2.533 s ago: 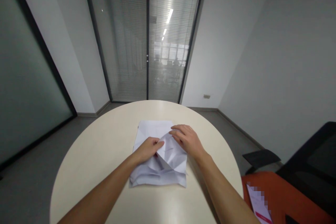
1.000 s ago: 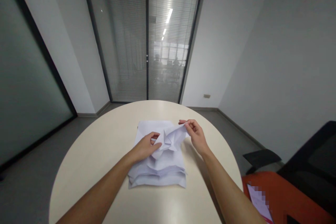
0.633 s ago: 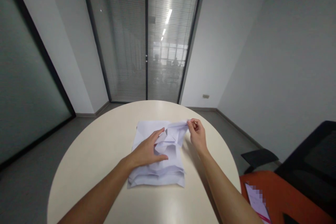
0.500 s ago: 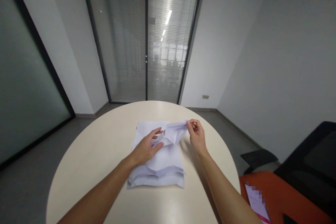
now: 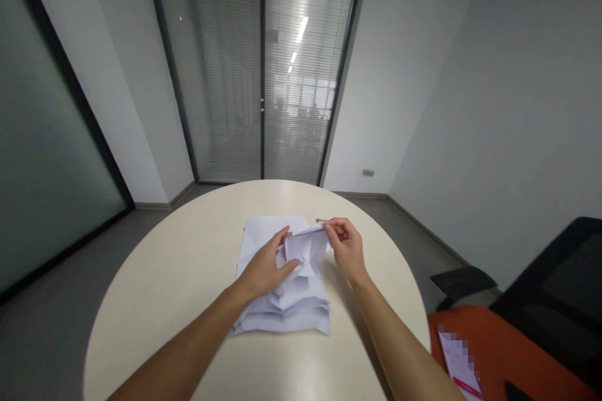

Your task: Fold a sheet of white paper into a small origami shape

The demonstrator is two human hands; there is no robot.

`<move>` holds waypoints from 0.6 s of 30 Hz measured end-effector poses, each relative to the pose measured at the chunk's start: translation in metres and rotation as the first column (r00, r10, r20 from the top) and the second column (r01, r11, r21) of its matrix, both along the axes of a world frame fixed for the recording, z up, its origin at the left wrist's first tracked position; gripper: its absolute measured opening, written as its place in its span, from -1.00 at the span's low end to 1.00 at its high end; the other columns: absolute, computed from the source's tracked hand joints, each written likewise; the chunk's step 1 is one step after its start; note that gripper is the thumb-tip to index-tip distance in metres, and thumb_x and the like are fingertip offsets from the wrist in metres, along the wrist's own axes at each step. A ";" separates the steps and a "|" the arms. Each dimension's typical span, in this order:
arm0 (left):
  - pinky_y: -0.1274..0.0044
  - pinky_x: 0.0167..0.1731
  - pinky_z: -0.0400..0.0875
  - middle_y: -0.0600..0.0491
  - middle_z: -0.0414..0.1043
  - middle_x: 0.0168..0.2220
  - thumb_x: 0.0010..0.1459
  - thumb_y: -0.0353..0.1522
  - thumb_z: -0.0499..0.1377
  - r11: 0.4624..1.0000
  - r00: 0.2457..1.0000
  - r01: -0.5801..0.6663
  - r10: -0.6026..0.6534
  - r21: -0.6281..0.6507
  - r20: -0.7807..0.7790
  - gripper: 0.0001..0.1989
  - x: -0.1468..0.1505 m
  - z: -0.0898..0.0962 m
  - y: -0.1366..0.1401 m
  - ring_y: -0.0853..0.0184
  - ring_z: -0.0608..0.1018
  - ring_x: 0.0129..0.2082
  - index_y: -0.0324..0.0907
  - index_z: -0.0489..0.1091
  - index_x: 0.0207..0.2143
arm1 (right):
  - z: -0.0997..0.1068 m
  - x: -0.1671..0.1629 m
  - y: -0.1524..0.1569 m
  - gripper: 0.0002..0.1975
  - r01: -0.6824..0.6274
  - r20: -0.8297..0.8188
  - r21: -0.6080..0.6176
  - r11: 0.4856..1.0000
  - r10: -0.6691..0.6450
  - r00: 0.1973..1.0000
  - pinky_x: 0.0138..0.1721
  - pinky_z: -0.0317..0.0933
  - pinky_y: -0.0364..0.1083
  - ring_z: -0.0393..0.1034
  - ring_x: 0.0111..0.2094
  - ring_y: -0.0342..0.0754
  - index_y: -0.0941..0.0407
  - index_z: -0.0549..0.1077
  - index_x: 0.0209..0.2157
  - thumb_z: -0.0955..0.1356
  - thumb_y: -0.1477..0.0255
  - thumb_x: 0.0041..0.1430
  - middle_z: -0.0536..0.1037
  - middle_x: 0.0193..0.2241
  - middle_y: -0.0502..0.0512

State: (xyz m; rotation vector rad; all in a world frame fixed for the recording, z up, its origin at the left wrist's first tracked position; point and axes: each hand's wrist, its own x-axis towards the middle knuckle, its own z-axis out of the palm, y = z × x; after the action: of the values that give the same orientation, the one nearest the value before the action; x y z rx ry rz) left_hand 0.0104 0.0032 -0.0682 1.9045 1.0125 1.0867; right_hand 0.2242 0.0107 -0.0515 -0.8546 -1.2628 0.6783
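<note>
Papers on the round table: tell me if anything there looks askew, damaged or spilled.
Yes: the raised sheet pinched by the right hand is creased and crumpled, and the near end of the papers lies in rumpled, uneven layers rather than flat. No spill shows.

Pale walls (image 5: 395,69) beside slatted blinds (image 5: 226,88)

dim grey light; pale glare on tabletop (image 5: 160,276); edges stretched
</note>
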 end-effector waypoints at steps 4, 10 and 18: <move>0.39 -0.06 0.41 -0.07 0.54 0.01 0.21 -0.24 0.14 0.986 0.986 -0.164 0.164 0.028 0.008 -0.56 0.000 0.000 0.007 0.20 0.57 -0.15 -0.15 0.42 0.11 | -0.005 -0.013 -0.005 -0.76 -0.074 0.035 0.017 0.997 0.073 0.997 -0.04 0.37 0.04 0.54 -0.12 0.05 0.04 0.45 -0.23 0.45 0.19 0.18 0.64 -0.20 0.14; 0.48 -0.38 0.33 0.04 0.47 -0.50 0.15 -0.01 0.13 0.950 0.934 -0.302 0.312 -0.082 0.175 -0.57 -0.010 0.002 0.023 0.25 0.47 -0.44 -0.20 0.47 -0.46 | -0.011 -0.020 -0.008 -0.56 -0.156 0.218 0.013 0.988 0.149 0.965 0.15 0.27 0.10 0.36 0.16 0.04 -0.03 0.34 0.03 0.48 0.28 0.15 0.43 0.17 0.16; 0.43 -0.35 0.43 -0.01 0.57 -0.41 -0.07 0.02 0.34 0.886 0.790 -0.008 0.290 -0.463 0.541 -0.47 -0.017 0.008 0.025 0.18 0.58 -0.43 -0.24 0.50 -0.25 | -0.004 -0.017 -0.005 -0.72 -0.067 0.180 -0.070 0.995 0.079 0.980 0.00 0.28 0.00 0.46 -0.08 0.05 0.10 0.50 -0.13 0.39 0.22 0.22 0.60 -0.13 0.12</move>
State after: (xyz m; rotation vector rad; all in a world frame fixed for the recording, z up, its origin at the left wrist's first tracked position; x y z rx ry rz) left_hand -0.0068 0.0286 -0.0604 1.0142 0.9408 1.3055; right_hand 0.2068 0.0059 -0.0553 -0.9438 -1.4496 0.7140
